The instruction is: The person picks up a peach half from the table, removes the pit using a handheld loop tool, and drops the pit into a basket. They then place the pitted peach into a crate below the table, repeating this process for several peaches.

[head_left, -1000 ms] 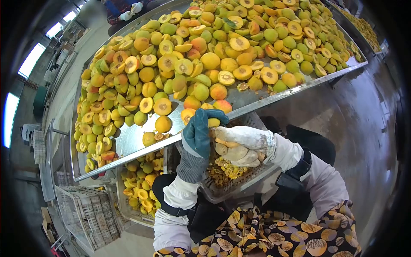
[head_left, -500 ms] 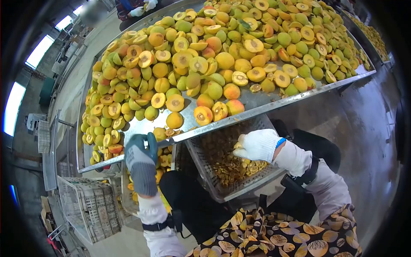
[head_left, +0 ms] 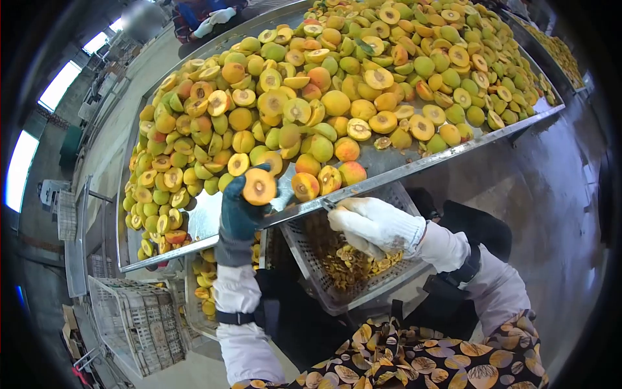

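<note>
— looking at the left hand (head_left: 241, 209), the one in the teal glove left of centre: what's it got?

— a halved peach (head_left: 259, 187), cut face up, orange with the dark pit hollow in the middle. the fingers are curled up around it from below, so the hand is closed on the fruit, just above the near edge of the steel table (head_left: 194, 217).

— will it take a squeeze?

— i'd guess not much. it looks light but soft, the cut flesh likely wet and slick, easy to bruise. best cupped by the rounded skin side, as it is now, with nothing pressing on the cut face.

— and the right hand (head_left: 376, 223)?

— white knit glove, centre of the frame, just under the table's rim. the fingers are bent inward, narrow, with something small and dark showing at the tips near the rim. a blade or tool maybe; i can't tell, nor whether the hand truly grips it.

— what's below it?

— a grey plastic basket (head_left: 304, 249), tilted, with pits and scraps (head_left: 343, 262) in the bottom. lower left there's another crate of fruit (head_left: 206, 285), partly hidden under the table.

— the table itself?

— heaped across the upper half of the frame with whole and halved peaches (head_left: 337, 78), green, yellow and orange. at the top left another person's white-gloved hand (head_left: 214, 18) shows at the far side.
</note>
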The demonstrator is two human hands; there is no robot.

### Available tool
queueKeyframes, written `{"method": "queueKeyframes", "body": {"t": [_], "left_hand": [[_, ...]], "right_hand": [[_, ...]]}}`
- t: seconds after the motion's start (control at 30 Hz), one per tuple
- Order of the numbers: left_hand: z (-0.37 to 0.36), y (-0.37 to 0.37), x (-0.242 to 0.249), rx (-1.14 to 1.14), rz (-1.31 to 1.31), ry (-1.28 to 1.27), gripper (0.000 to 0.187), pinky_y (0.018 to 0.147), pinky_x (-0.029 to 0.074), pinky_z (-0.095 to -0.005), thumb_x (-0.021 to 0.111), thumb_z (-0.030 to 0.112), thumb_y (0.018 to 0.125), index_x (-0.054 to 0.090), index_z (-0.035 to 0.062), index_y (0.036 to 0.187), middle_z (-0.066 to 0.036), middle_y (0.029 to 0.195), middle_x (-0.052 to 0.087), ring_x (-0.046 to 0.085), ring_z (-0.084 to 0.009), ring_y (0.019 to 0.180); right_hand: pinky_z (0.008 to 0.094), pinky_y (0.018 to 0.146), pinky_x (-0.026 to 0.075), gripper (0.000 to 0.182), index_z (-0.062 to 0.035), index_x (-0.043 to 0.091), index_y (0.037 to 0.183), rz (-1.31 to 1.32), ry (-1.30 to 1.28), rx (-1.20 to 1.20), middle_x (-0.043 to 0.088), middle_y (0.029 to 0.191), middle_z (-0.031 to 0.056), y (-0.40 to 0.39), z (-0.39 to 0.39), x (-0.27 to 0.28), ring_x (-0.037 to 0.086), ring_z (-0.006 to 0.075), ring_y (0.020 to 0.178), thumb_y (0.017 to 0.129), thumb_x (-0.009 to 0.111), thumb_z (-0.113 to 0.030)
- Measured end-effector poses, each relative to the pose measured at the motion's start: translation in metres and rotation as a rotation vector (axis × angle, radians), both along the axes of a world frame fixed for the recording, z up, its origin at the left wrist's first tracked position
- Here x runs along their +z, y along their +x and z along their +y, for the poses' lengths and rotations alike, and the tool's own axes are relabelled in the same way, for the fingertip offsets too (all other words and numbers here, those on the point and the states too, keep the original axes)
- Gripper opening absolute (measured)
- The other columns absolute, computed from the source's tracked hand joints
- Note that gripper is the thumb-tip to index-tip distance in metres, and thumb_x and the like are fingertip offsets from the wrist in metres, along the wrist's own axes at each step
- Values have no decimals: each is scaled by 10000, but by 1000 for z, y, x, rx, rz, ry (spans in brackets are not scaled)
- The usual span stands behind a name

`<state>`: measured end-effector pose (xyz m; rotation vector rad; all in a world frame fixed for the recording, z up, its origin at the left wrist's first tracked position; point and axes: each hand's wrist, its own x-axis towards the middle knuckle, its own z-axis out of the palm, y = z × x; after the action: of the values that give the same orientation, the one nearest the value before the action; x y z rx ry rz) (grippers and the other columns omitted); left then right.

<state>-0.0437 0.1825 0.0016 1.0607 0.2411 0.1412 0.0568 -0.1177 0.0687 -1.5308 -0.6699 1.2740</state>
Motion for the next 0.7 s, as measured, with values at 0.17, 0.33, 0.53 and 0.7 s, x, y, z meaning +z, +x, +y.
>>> {"method": "queueKeyframes", "body": {"t": [0.17, 0.33, 0.53, 0.7], "left_hand": [[-102, 14, 4, 25, -279, 620, 347, 988, 513, -347, 616, -61, 903, 577, -43, 1248, -140, 1222, 657, 636, -230, 1130], [-123, 25, -2, 84, -277, 704, 294, 994, 490, -359, 519, 150, 1017, 565, -21, 1253, -140, 1194, 646, 631, -245, 1097], [-134, 27, -13, 162, -253, 816, 312, 923, 504, -344, 508, 232, 1031, 571, -7, 1220, -125, 1130, 653, 648, -243, 1021], [-146, 23, -2, 184, -220, 838, 356, 910, 506, -327, 444, 268, 1057, 577, -32, 1195, -144, 1097, 661, 655, -224, 970]], "right_hand": [[418, 609, 539, 517, -18, 612, 1023, -524, 86, -35, 652, 729, 154, -4, 7, -13, 679, 320, 665, 984, 489, -519], [455, 651, 544, 530, -29, 635, 1011, -946, -24, -161, 688, 799, 196, -9, 2, -24, 694, 369, 759, 974, 503, -540], [442, 555, 533, 523, -31, 640, 891, -1098, -10, -235, 649, 645, 172, -10, -1, -29, 684, 353, 633, 974, 511, -531], [447, 545, 531, 514, -29, 634, 858, -1106, -37, -220, 644, 640, 182, -12, -1, -34, 683, 357, 633, 988, 494, -506]]}}
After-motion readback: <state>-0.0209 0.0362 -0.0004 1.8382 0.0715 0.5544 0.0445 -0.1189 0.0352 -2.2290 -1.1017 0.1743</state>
